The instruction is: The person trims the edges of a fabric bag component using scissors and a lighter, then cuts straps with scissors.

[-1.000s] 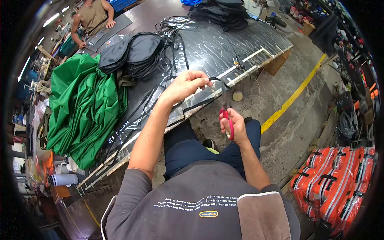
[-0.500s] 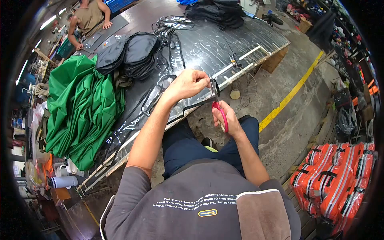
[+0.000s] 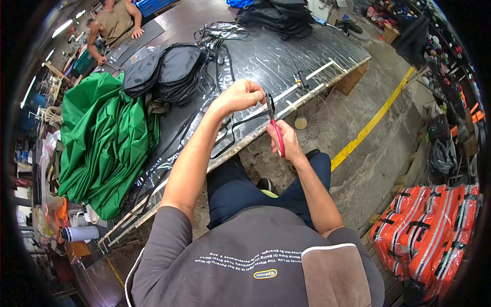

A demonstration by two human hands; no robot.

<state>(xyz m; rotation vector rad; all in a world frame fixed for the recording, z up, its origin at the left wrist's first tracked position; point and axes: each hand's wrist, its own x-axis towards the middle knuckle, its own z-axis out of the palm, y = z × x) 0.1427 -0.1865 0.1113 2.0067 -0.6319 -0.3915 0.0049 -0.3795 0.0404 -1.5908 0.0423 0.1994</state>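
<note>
My left hand [image 3: 242, 97] is held above the near edge of the table, thumb and finger pinched on the end of a thin black strap [image 3: 247, 122]. The strap runs down past the blades and back along the table edge. Red-handled scissors [image 3: 278, 137] are in my right hand [image 3: 289, 142], pointing up with the blades against the strap just beside my left fingertips. Whether the blades are fully closed is too small to tell.
On the dark-topped table [image 3: 266, 56] lie green fabric [image 3: 105, 140], stacked black padded pieces [image 3: 179, 66], loose straps [image 3: 220, 33] and a black bundle [image 3: 276, 19]. Another person [image 3: 115, 23] stands at the far left. Orange wrapped packs [image 3: 424, 230] sit at right.
My right hand and the scissors have moved slightly up and left. My left hand has shifted a little left. The strap has swung beside the blades.
</note>
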